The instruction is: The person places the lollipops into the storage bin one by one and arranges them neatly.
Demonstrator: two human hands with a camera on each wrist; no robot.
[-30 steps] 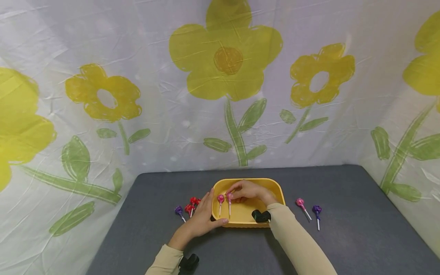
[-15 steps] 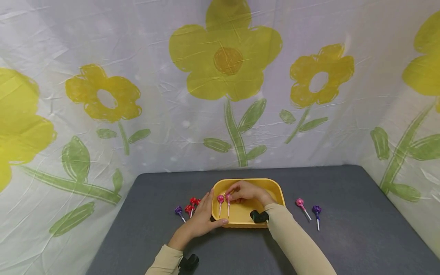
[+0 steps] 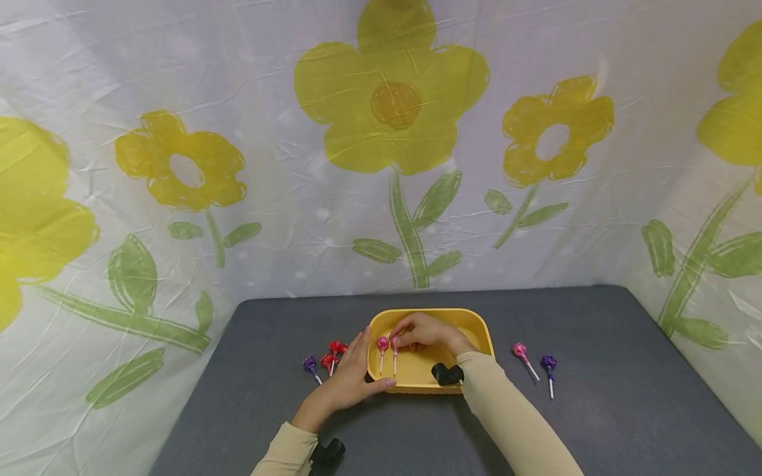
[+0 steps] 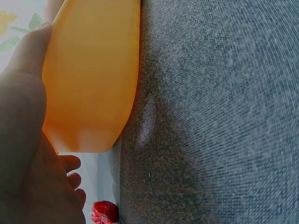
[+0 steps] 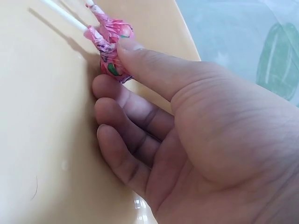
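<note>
pink lollipop (image 5: 106, 52): partly hidden by right grip (image 5: 196, 121) | red lollipop (image 4: 104, 212): cut off, left wrist's lower edge

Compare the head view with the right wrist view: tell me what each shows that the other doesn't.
Only the head view: the left hand against the tray's left side, the red lollipops, two purple lollipops, and a pink one right of the tray.

Only the right wrist view: the right hand's palm side, green marks on the pink wrappers, and a thin dark strand on the tray.

Both: that hand pinching a pink lollipop, another beside it, the yellow tray and patterned backdrop.
</note>
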